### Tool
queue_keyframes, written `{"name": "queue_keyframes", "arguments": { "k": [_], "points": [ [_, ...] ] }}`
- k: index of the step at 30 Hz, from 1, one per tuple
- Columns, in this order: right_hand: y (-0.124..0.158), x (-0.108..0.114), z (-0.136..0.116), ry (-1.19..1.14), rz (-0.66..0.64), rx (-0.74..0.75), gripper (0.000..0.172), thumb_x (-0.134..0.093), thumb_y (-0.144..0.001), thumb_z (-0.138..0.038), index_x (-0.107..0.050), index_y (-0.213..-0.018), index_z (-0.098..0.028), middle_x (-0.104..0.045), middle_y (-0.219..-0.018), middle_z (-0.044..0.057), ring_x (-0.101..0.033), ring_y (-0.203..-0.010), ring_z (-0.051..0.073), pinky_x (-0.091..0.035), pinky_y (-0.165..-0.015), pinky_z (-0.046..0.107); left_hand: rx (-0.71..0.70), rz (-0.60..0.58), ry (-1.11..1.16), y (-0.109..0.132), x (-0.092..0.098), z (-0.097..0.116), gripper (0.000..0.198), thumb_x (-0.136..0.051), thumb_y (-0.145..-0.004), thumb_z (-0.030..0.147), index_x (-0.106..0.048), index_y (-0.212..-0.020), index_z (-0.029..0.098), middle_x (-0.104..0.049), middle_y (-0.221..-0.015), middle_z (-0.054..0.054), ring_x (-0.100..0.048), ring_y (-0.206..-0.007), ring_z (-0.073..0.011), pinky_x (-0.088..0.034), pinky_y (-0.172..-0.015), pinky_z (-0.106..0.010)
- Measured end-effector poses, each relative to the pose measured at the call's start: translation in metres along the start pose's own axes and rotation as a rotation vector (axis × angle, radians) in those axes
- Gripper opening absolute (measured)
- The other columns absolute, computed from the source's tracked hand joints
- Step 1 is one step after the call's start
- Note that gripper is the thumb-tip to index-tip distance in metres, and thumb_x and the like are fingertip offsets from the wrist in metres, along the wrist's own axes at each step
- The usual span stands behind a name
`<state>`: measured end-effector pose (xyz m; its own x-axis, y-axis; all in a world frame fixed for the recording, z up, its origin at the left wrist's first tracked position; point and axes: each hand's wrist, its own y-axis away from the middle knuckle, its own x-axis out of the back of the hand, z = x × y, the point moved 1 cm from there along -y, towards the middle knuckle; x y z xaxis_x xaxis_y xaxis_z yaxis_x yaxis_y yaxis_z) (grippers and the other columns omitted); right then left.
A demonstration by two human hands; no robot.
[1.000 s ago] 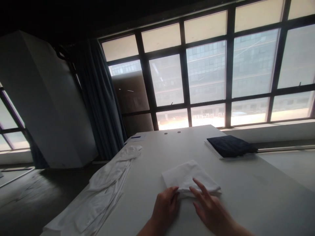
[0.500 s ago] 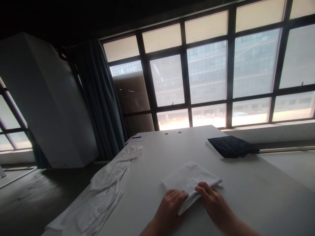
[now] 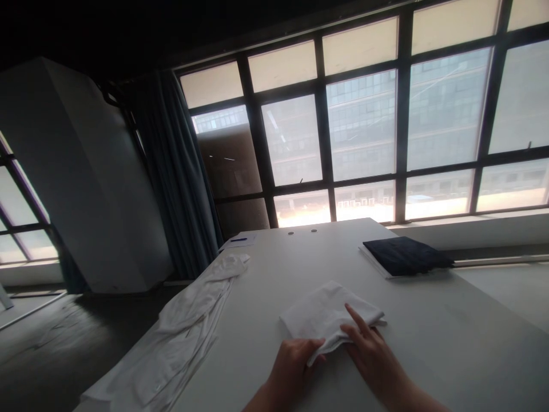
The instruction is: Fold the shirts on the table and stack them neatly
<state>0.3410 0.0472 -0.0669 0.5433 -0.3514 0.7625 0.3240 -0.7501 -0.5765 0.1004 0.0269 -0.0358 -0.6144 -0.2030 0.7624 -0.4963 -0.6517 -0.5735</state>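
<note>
A folded white garment (image 3: 328, 309) lies on the white table in front of me; its exact kind does not show. At its near left corner, my left hand (image 3: 295, 360) is closed with the thumb on top and the edge pinched in the fingers. My right hand (image 3: 373, 346) holds the near edge a little further right, its index finger stretched up over the cloth and part of its grip hidden. Between the hands the near edge is slightly lifted and creased.
Several white garments (image 3: 184, 332) lie loosely layered along the left side of the table (image 3: 274, 286). At the right edge rests a folded dark garment (image 3: 407, 256) on something white. A blue pen (image 3: 239, 240) lies on paper at the far left corner. Windows (image 3: 360, 126) stand behind.
My right index finger has straightened and lifted over the cloth. The left hand's fingers have shifted slightly at the corner, and the garment's near edge has moved up a little.
</note>
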Motion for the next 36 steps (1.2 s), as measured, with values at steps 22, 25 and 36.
{"name": "queue_keyframes", "arguments": {
  "k": [22, 25, 36],
  "points": [
    [-0.062, 0.145, 0.033, 0.011, 0.278, 0.107, 0.021, -0.047, -0.101, -0.036, -0.064, -0.103, -0.024, -0.067, -0.095, 0.007, -0.063, -0.091, 0.023, -0.050, -0.082, 0.037, 0.075, 0.057, 0.044, 0.001, 0.011, 0.002, 0.030, -0.050, -0.095, 0.019, -0.054, -0.124, 0.025, -0.068, -0.112, -0.009, -0.064, -0.106, -0.0228, -0.053, -0.094, -0.038],
    [-0.072, 0.181, 0.056, 0.086, 0.252, -0.045, 0.031, -0.046, -0.100, -0.047, -0.066, -0.099, -0.024, -0.068, -0.090, 0.007, -0.064, -0.080, 0.023, -0.049, -0.070, 0.034, 0.093, 0.015, 0.038, 0.002, 0.006, 0.001, 0.025, -0.049, -0.095, 0.019, -0.055, -0.118, 0.024, -0.068, -0.106, -0.008, -0.064, -0.101, -0.0228, -0.053, -0.090, -0.038],
    [-0.179, 0.231, 0.202, 0.305, 0.429, -0.245, 0.061, -0.035, -0.101, -0.053, -0.071, -0.119, -0.007, -0.071, -0.111, 0.021, -0.066, -0.093, 0.025, -0.043, -0.079, 0.038, 0.105, -0.063, 0.045, -0.001, -0.001, -0.005, 0.025, -0.051, -0.087, 0.012, -0.055, -0.109, 0.025, -0.069, -0.101, -0.005, -0.064, -0.094, -0.0214, -0.052, -0.086, -0.035]
  ]
}}
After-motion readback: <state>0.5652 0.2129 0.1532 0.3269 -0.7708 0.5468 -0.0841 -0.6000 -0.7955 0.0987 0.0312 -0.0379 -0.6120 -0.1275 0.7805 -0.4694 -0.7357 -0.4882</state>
